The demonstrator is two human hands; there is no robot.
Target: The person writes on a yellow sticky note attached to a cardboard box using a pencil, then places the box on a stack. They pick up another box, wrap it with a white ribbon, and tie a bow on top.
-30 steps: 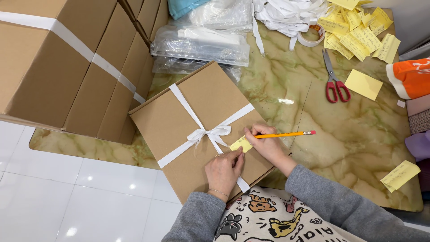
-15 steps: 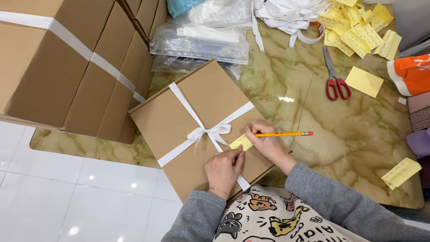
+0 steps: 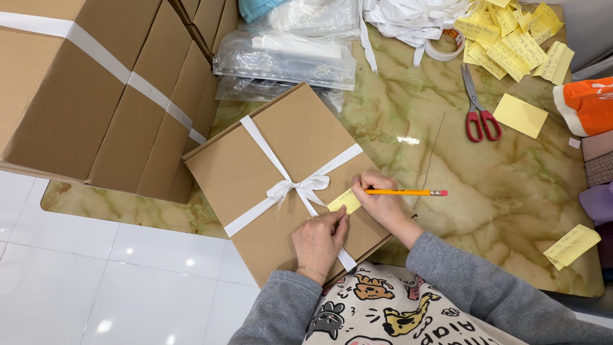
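A flat brown cardboard box (image 3: 255, 172) tied with a white ribbon bow (image 3: 297, 188) lies on the green marble table (image 3: 511, 191). A small yellow sticky note (image 3: 345, 201) sits on the box lid beside the bow. My left hand (image 3: 319, 239) rests on the lid, its fingertips pressing the note's lower edge. My right hand (image 3: 382, 201) touches the note's right side while holding a yellow pencil (image 3: 408, 192) that points right, eraser end outward.
Large taped cardboard cartons (image 3: 96, 89) stand at the left. Clear plastic bags (image 3: 287, 57) and white ribbon (image 3: 408, 16) lie at the back. Red-handled scissors (image 3: 477, 108), a tape roll (image 3: 444, 45), several written yellow notes (image 3: 511, 38), a blank pad (image 3: 520, 115), another note (image 3: 571, 245) at right.
Almost nothing has moved. Both hands stay at the sticky note on the box lid, and the pencil has kept the same direction.
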